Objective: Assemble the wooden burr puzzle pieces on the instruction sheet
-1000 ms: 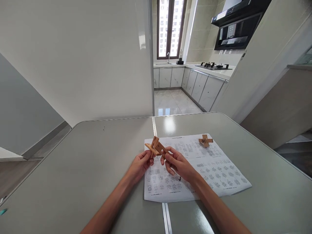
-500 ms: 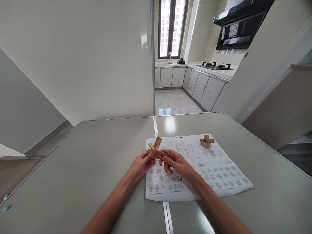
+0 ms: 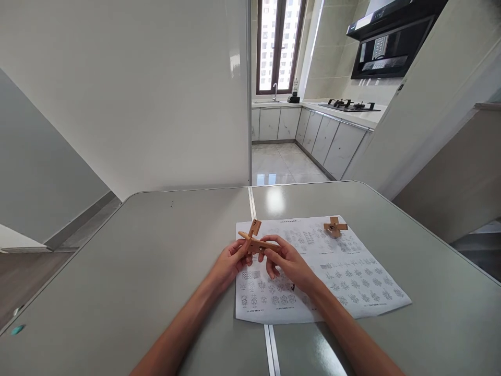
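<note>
A small wooden puzzle piece set (image 3: 255, 239), crossed sticks of light wood, is held just above the printed sheet (image 3: 344, 271). My left hand (image 3: 230, 262) pinches its left end with closed fingers. My right hand (image 3: 287, 263) grips its right end, fingers curled around it. A second wooden cross piece (image 3: 335, 226) lies on the far right part of the sheet, well away from both hands.
The sheet lies on a grey table (image 3: 129, 271) with a seam (image 3: 268, 344) down its middle. A small teal object (image 3: 18, 329) sits at the table's left edge. Beyond the far edge are a white wall and a kitchen doorway.
The held wooden pieces have tilted flatter and sunk a little toward the sheet. Both hands stay in nearly the same place; the view has shifted slightly.
</note>
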`<state>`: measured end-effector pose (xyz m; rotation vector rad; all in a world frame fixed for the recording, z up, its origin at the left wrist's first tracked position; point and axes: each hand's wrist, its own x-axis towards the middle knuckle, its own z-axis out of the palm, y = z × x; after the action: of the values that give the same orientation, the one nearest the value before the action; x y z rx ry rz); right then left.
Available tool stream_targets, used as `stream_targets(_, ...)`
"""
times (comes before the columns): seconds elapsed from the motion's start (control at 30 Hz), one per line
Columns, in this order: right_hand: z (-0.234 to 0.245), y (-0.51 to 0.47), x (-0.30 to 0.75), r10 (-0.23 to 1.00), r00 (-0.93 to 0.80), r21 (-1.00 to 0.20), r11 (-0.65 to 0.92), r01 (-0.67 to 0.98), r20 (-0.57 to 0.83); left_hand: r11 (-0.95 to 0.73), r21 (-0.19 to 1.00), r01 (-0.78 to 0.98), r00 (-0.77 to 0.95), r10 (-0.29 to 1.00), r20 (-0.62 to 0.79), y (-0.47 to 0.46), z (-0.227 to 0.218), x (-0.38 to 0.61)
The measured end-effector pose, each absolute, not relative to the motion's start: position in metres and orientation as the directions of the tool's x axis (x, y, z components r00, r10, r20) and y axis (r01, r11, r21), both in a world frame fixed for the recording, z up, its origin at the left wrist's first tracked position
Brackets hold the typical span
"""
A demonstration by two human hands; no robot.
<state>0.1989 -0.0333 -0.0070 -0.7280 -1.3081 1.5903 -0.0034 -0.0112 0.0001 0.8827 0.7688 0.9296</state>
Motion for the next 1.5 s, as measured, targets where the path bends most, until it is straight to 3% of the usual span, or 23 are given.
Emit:
stream_targets(0.3, -0.005, -0.035, 0.2, 0.883, -0.46, -0.937, -0.077, -0.34, 0.094, 0.373, 0.867, -0.33, 0.53, 0.833, -0.157, -0.013, 0.003, -0.006)
stream_targets(0.67, -0.006, -0.032, 0.196, 0.902, -0.421, -0.975, 0.0, -0.22, 0.095, 0.271, 0.939, -0.212, 0.494, 0.859, -0.136, -0.013, -0.009, -0.004)
stream_targets(1.07, -0.003, -0.034, 0.2, 0.887, -0.448, -0.981, 0.034, -0.189, 0.117, 0.297, 0.867, -0.4, 0.469, 0.879, -0.085, -0.015, -0.002, -0.006)
stream_targets(1.5, -0.001, -0.036, 0.204, 0.883, -0.44, -0.98, 0.093, -0.177, 0.163, 0.268, 0.874, -0.405, 0.502, 0.864, -0.032, -0.018, 0.006, -0.007)
